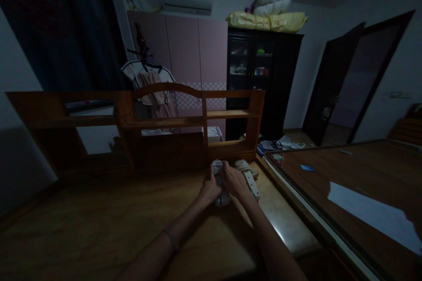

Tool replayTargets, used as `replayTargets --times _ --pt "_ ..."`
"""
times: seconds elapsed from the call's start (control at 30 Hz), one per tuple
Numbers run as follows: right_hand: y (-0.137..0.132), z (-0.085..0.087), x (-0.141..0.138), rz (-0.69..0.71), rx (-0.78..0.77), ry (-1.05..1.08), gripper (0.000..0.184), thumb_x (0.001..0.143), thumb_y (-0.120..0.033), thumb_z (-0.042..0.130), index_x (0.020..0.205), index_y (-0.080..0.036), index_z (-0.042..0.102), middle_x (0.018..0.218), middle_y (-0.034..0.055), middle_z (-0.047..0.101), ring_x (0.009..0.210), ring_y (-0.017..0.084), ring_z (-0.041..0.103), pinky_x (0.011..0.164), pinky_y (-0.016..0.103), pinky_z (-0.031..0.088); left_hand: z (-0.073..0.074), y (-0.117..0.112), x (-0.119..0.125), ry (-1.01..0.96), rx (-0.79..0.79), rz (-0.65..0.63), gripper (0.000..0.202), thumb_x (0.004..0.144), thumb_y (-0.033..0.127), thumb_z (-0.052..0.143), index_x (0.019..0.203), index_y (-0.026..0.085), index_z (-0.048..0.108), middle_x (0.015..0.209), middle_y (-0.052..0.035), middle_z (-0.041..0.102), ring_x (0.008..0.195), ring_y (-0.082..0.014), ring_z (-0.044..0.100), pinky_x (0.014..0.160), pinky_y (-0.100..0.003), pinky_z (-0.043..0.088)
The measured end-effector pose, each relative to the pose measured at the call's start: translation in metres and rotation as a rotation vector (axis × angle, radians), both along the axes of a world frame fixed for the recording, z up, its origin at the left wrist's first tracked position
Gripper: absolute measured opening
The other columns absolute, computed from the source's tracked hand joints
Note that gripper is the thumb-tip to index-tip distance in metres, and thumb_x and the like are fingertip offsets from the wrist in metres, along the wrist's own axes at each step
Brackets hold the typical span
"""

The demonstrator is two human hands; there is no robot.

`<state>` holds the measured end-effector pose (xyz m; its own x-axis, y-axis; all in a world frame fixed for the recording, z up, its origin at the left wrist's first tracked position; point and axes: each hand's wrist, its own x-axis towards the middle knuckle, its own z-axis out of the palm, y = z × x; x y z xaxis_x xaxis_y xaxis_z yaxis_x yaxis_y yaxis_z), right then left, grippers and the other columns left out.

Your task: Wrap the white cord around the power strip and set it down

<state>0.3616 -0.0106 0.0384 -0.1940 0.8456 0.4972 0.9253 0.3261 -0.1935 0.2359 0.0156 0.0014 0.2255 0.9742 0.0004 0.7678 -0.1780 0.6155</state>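
Note:
Both my hands are together over the wooden desktop, near its far right part. My left hand and my right hand have their fingers closed around a white coiled cord, one from each side. Below the hands, a pale lumpy piece shows; whether it belongs to the cord I cannot tell. Just right of my right hand lies a white power strip, with another coiled white cord at its far end.
A wooden shelf unit rises along the desktop's far edge. To the right, a brown surface carries a white paper sheet and a small blue card. Farther back stand a pink wardrobe and a black cabinet. The room is dim.

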Motion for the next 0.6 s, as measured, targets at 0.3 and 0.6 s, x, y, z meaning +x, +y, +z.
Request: replayTargets --times 0.3,0.6 --pt "0.01 -0.023 0.013 -0.141 0.053 0.064 0.049 0.095 -0.024 0.037 0.14 -0.008 0.029 0.119 0.0183 0.06 0.11 0.022 0.058 0.088 0.029 0.044 -0.009 0.009 0.004 0.228 0.078 0.015 0.095 0.083 0.058 0.04 0.145 0.007 -0.009 0.101 -0.0233 0.068 0.091 -0.0335 0.066 0.071 -0.036 0.042" --pt "0.007 -0.027 0.025 -0.484 0.111 -0.009 0.053 0.094 -0.034 0.042 0.14 -0.009 0.032 0.108 0.0181 0.062 0.093 0.024 0.062 0.072 0.03 0.047 0.012 -0.021 -0.021 0.163 0.135 0.062 0.091 0.082 0.07 0.031 0.145 0.005 0.019 0.105 -0.0258 0.065 0.094 -0.0308 0.065 0.073 -0.031 0.042"
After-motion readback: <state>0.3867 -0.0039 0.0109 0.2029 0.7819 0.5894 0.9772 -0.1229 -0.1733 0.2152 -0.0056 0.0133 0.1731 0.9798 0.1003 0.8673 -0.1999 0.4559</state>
